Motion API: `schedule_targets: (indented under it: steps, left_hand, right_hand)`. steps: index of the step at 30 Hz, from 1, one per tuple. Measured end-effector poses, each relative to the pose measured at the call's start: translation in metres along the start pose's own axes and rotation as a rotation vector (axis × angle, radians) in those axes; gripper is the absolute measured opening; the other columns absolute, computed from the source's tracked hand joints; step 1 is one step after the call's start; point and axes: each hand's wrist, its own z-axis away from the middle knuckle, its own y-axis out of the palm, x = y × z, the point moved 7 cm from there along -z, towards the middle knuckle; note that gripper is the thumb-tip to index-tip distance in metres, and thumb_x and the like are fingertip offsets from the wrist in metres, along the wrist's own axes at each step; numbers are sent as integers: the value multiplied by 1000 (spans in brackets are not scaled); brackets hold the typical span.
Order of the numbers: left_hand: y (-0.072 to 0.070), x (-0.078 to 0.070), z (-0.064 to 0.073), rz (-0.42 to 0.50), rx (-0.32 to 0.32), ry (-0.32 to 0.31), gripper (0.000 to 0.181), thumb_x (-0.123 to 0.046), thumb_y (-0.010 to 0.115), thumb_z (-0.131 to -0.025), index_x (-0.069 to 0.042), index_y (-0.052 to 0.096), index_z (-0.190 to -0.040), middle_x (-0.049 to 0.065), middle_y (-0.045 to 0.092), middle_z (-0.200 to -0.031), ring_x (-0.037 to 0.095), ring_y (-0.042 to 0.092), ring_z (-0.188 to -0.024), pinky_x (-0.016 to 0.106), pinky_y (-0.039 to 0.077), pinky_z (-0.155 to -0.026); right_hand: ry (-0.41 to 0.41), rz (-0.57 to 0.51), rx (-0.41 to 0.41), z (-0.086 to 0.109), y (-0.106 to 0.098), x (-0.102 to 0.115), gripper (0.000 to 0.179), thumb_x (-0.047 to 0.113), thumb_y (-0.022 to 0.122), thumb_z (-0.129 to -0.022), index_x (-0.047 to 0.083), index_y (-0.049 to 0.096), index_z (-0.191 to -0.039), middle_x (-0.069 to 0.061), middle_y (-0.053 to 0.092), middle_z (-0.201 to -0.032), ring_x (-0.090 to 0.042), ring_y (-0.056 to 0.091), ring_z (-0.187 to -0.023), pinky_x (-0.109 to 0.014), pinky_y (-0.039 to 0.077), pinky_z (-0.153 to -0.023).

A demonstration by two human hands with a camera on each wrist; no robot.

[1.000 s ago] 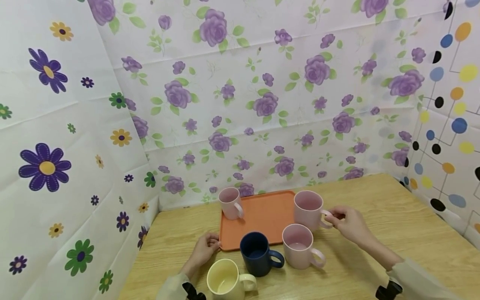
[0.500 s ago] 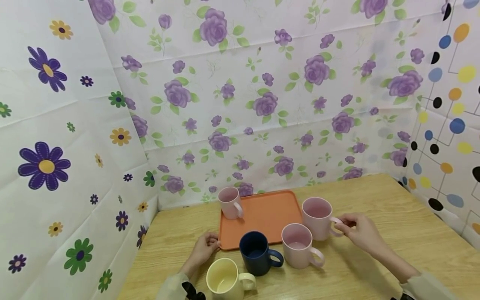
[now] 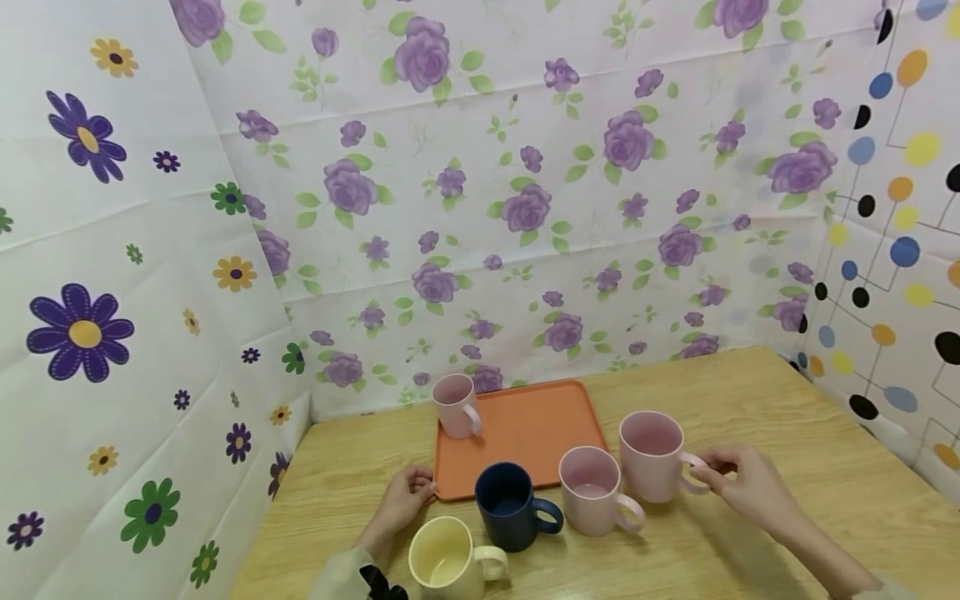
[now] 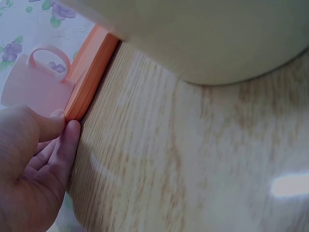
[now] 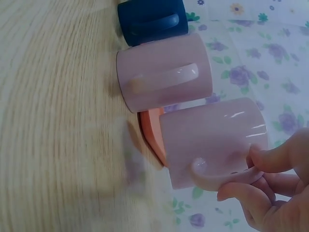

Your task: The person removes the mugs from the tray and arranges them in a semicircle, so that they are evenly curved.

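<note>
By its handle, my right hand [image 3: 753, 487] pinches a pink mug [image 3: 651, 458] to the right of the orange tray [image 3: 536, 425]. In the right wrist view that pink mug [image 5: 212, 140] appears held off the table. With thumb and fingertips my left hand [image 3: 405, 500] grips the tray's near left corner; the left wrist view shows the thumb on the rim [image 4: 79, 104]. One pink mug [image 3: 455, 408] stands on the tray at its far left corner. Another pink mug [image 3: 590, 492] and a navy mug [image 3: 506, 508] stand along the tray's near edge.
A pale yellow mug [image 3: 446, 560] stands close beside my left forearm and fills the top of the left wrist view. The wooden table [image 3: 712, 400] ends at a floral cloth backdrop [image 3: 525, 275], with patterned cloths on both sides.
My right hand has drawn the held pink mug rightward and nearer to me, from the tray's right edge to beside it. The left hand and the other mugs have stayed put.
</note>
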Motion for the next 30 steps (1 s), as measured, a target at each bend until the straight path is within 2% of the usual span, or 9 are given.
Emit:
schedule_targets:
  steps: [9,13,19,26,30]
  left_hand:
    - [2,-2,1,17,-2,9,24,5,60,-91,18,52,-110,24,63,-91,15,59,-75,22,58,-67]
    - [1,-4,3,24,-10,6,25,5,60,-91,18,52,-110,24,63,-91,14,59,-75,21,58,-67]
    - [0,-3,3,14,-15,-3,24,4,61,-91,16,53,-110,20,63,-90,13,59,-75,20,57,-66]
    - [0,-5,3,22,-16,13,24,4,60,-91,18,52,-110,22,62,-90,12,58,-74,20,57,-67]
    - [0,-7,4,23,-16,19,25,4,60,-91,18,52,-110,23,62,-91,14,59,-75,21,58,-67]
  right_hand:
    - [51,55,13,21,-8,-7,16,21,74,-85,8,73,-95,2,70,-84,6,54,-71,-20,44,-54]
    - [83,37,35,28,-8,-12,16,22,73,-86,8,73,-94,3,70,-84,6,53,-71,-19,45,-55]
    - [73,21,57,39,-8,-15,16,20,74,-84,8,73,-96,6,70,-83,6,54,-72,-19,46,-56]
    - [136,-5,181,48,-6,-25,23,27,71,-87,8,72,-100,3,70,-90,6,53,-75,-19,47,-58]
    - [116,-27,243,52,-5,-29,25,30,69,-89,8,71,-99,3,68,-88,5,53,-76,-19,46,-60]
